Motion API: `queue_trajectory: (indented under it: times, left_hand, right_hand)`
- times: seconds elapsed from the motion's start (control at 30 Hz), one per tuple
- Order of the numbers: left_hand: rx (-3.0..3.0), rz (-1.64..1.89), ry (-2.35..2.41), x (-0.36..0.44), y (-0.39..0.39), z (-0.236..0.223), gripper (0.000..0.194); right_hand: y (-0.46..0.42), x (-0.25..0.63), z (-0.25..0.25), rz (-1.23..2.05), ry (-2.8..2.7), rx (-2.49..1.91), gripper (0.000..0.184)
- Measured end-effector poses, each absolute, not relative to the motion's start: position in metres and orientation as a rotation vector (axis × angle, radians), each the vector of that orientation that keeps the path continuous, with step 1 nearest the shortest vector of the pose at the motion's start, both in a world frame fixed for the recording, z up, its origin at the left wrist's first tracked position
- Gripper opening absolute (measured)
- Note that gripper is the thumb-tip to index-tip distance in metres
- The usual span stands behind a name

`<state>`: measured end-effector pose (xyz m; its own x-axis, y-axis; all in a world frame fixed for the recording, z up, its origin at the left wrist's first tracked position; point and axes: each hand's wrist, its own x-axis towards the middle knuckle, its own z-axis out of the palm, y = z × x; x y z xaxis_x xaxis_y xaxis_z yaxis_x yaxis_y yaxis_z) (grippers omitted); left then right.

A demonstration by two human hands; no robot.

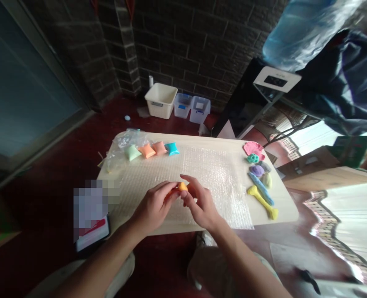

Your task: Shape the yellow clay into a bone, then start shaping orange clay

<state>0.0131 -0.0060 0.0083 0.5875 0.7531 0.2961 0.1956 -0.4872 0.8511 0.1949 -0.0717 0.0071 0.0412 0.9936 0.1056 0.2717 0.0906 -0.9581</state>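
Observation:
Over the middle of the table, my left hand [155, 207] is closed with thumb and fingers around a small lump of orange-yellow modelling clay [182, 187]. Its fingertips hide part of the lump. My right hand [201, 205] meets it from the other side, thumb and bent fingers pressed against the clay and the index finger raised a little. Beneath both hands lies a sheet of bubble wrap [214, 178]. Shaped clay pieces rest on the right: a yellow bone-like piece [263, 203], a blue roll [261, 188], a purple lump [257, 170], a green openwork ball [252, 158] and a flattened pink piece [253, 148].
Along the table's [283, 207] far left lie a pale green packet [132, 152], an orange packet [147, 150], a salmon packet [159, 147] and a turquoise packet [172, 148], near crumpled clear plastic [129, 138]. A cream bin [161, 101] stands on the floor beyond.

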Motion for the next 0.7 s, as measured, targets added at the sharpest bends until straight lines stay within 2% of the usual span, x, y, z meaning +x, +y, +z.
queue_trajectory:
  times: [0.13,0.33,0.47,0.6,0.7]
  left_hand:
    - [1.929,0.810,0.737,0.0122,-0.0042,0.0088,0.016]
    - [1.540,0.653,0.723,0.0138,-0.0036,0.0131,0.038]
    - [1.237,0.646,0.685,0.0170,-0.0058,0.0118,0.032]
    - [1.261,0.688,0.680,0.0174,-0.0048,0.0092,0.033]
    - [1.269,0.763,0.737,0.0170,-0.0035,0.0066,0.027]
  right_hand:
    - [-0.0724,0.1991,0.0104,0.760,-1.597,-1.388,0.043]
    - [-0.0728,0.1963,0.0100,0.691,-1.694,-1.355,0.041]
    - [-0.0724,0.1969,0.0097,0.783,-1.582,-1.374,0.034]
    - [-0.0714,0.1978,0.0089,0.858,-1.570,-1.332,0.048]
    - [-0.0706,0.1971,0.0068,0.737,-1.561,-1.295,0.063]
